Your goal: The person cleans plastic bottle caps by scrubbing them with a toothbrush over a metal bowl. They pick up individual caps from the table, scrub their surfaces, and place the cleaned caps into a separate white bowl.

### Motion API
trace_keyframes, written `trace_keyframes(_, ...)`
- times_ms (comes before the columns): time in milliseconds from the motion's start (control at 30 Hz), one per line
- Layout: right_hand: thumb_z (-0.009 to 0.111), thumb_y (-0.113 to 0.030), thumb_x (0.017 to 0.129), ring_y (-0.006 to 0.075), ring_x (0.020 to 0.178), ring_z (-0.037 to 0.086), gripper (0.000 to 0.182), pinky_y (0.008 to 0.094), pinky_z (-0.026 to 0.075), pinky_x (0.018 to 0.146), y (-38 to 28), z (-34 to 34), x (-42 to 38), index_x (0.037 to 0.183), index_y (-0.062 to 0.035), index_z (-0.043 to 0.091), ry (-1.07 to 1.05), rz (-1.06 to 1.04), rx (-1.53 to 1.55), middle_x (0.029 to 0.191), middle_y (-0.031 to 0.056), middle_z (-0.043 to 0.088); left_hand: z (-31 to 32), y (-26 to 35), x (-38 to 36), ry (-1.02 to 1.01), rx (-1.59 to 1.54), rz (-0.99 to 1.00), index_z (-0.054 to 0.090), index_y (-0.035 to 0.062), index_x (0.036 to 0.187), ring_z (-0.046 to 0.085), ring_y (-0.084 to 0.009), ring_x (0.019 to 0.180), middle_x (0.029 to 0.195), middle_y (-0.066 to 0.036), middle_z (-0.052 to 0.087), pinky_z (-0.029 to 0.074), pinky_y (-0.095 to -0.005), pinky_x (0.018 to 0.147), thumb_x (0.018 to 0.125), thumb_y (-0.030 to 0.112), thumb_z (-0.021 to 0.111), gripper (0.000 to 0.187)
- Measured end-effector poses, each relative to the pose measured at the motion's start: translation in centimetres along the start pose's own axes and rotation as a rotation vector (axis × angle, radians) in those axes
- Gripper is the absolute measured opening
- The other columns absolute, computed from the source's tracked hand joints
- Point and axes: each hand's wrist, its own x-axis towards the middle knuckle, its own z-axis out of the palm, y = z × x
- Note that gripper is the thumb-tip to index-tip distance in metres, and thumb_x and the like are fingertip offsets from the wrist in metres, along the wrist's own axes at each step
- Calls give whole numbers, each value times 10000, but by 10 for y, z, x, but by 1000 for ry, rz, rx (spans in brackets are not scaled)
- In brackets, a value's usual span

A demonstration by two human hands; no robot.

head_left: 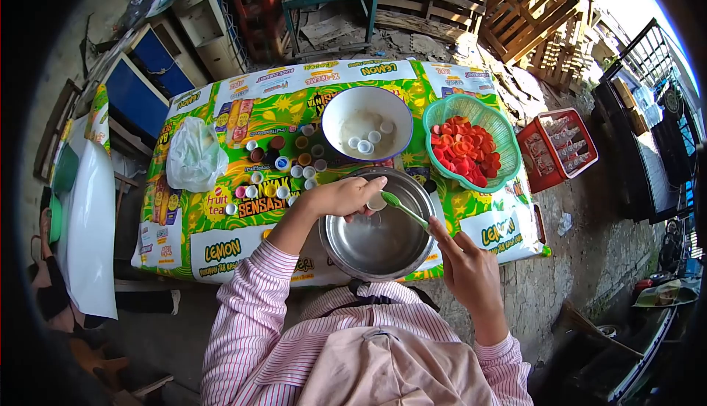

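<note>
My left hand [345,197] is closed on a pale bottle cap [376,202], held over the near part of the table. Below it is a steel bowl [377,255]. In my right hand [470,265] is a green toothbrush [406,210], its head against or very close to the cap. Behind the steel bowl stands a white enamel bowl [333,120] with several white caps in shallow cloudy liquid. Loose bottle caps [283,163] of several colours are scattered to the left.
A green plastic basket [431,115] full of red cap-like pieces [464,148] stands on the right. A white plastic bag [196,156] sits at the left of the printed tablecloth [221,251]. Beyond the right edge is a red crate [541,163] of bottles.
</note>
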Motion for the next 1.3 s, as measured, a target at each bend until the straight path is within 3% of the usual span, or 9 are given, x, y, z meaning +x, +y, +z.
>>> trace_keyframes(200, 553, -78, 803, 260, 504, 564, 615, 388, 456, 451, -7, 18, -4, 1376, -207, 372, 10, 88, 20, 726, 84, 529, 8, -10, 11, 56, -147, 17, 535, 24, 752, 495, -94, 508, 649, -34, 527, 438, -236, 466, 954, 507, 291, 578)
trace_keyframes(333, 527, -102, 847, 279, 502, 566, 539, 401, 456, 457, -14, 26, -5, 1362, -172, 385, 26, 141, 88, 708, 111, 545, 21, -27, 22, 148, -228, 80, 553, 40, 862, 477, -63, 634, 730, -2, 532, 427, -213, 513, 973, 466, 279, 519)
trace_keyframes(400, 517, -114, 864, 288, 502, 568, 504, 408, 456, 460, -16, 31, -4, 1352, -155, 398, 33, 161, 122, 697, 123, 552, 29, -34, 29, 401, -173, 187, 562, -38, 831, 557, -211, 484, 692, -150, 594, 479, -339, 567, 960, 481, 274, 607)
trace_keyframes(533, 491, -142, 898, 341, 560, 596, 408, 436, 465, 494, -23, 35, -4, 1303, -111, 452, 44, 223, 226, 723, 192, 597, 34, -38, 30, 458, -127, 153, 567, -48, 837, 573, -244, 499, 640, -165, 579, 474, -368, 599, 961, 478, 277, 614)
trace_keyframes(600, 485, -135, 901, 374, 605, 605, 401, 452, 469, 529, -21, 42, -4, 1298, -93, 451, 46, 238, 342, 755, 225, 611, 37, -32, 27, 486, -70, 99, 580, -49, 852, 563, -242, 489, 613, -160, 569, 468, -368, 579, 960, 478, 290, 612)
trace_keyframes(733, 502, -96, 890, 405, 666, 601, 403, 471, 452, 561, -7, 47, -5, 1290, -74, 452, 123, 201, 625, 750, 253, 603, 44, -28, 25, 426, -453, 88, 575, -43, 913, 558, -128, 610, 721, -70, 588, 443, -261, 490, 951, 489, 337, 584)
trace_keyframes(1000, 520, -123, 885, 271, 478, 547, 446, 392, 435, 432, -12, 37, -3, 1321, -188, 451, 194, 144, 174, 667, 96, 534, 48, -32, 20, 238, -749, 238, 546, 37, 901, 374, -64, 548, 652, 4, 435, 372, -215, 491, 993, 369, 322, 411)
trace_keyframes(1100, 512, -77, 879, 300, 542, 550, 436, 420, 437, 501, -16, 35, -1, 1305, -164, 472, 135, 220, 178, 682, 128, 538, 48, -33, 19, 234, -759, 272, 519, 49, 918, 390, -66, 557, 690, -4, 455, 377, -218, 495, 991, 358, 338, 365)
trace_keyframes(1300, 519, -109, 886, 282, 523, 541, 432, 411, 432, 475, -19, 36, 0, 1310, -176, 469, 172, 200, 139, 664, 110, 515, 50, -37, 15, 267, -746, 343, 484, 65, 959, 420, -69, 613, 774, -22, 481, 388, -209, 549, 993, 338, 338, 312)
